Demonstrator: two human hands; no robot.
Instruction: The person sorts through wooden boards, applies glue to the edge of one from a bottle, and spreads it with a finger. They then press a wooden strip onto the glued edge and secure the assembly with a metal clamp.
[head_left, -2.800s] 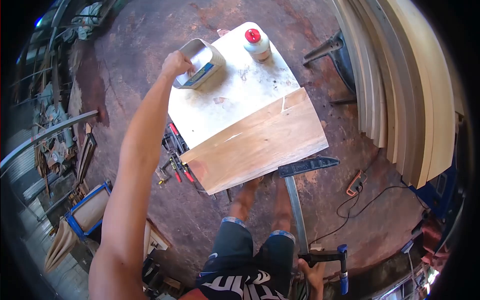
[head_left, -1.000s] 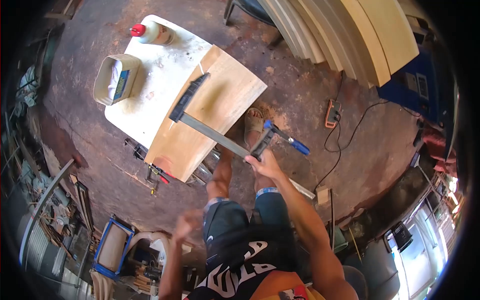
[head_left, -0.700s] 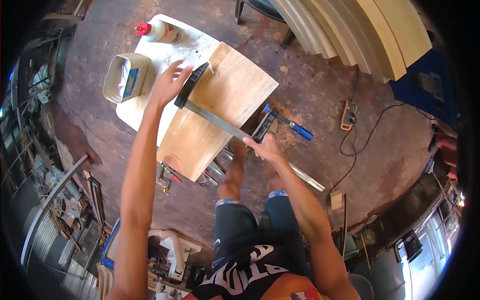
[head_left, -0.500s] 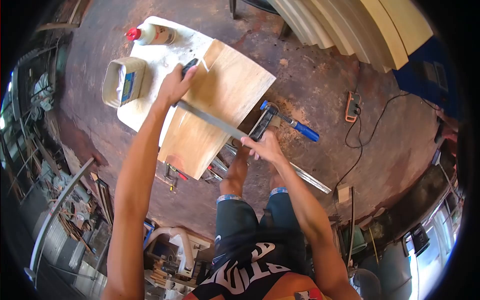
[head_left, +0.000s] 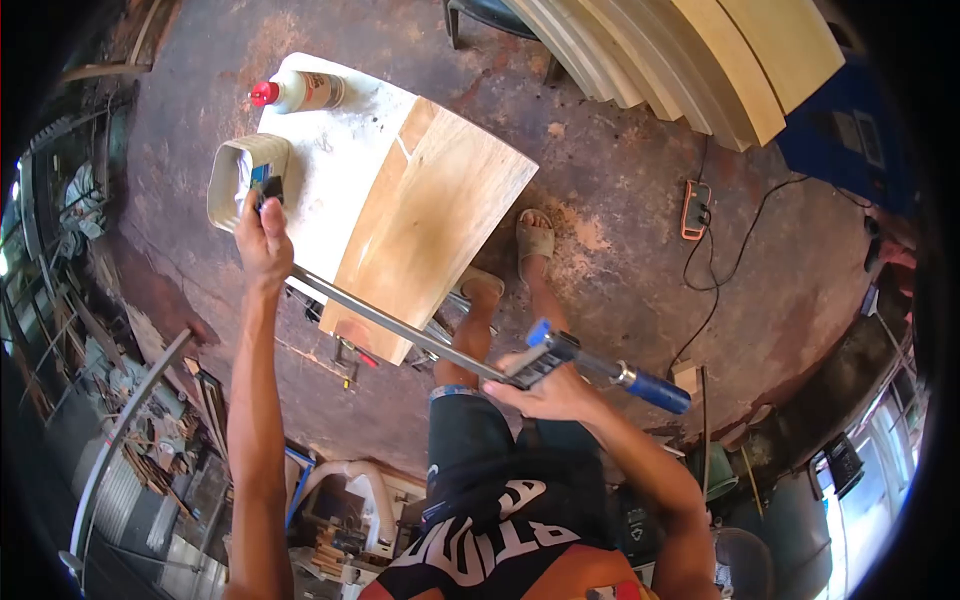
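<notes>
A long bar clamp (head_left: 400,328) with a steel bar and a blue handle stretches between my two hands. My left hand (head_left: 264,245) grips its far end by the dark jaw, in front of the tub. Wrapped round the sliding jaw beside the blue handle is my right hand (head_left: 552,392), above my lap. The bar passes over the near corner of a pale wood panel (head_left: 440,215). That panel, made of joined strips, lies on a white tabletop (head_left: 345,165).
A glue-type bottle with a red cap (head_left: 312,92) lies on the tabletop near an open cream tub (head_left: 225,190). Long boards (head_left: 690,70) are stacked at upper right. An orange-edged device (head_left: 695,210) with a black cable sits on the floor. Tools (head_left: 360,355) show below the panel.
The clamp has come off the panel's middle toward me and to the left. My left hand moved left to the tub; my right hand moved nearer my body, and the blue handle swung along.
</notes>
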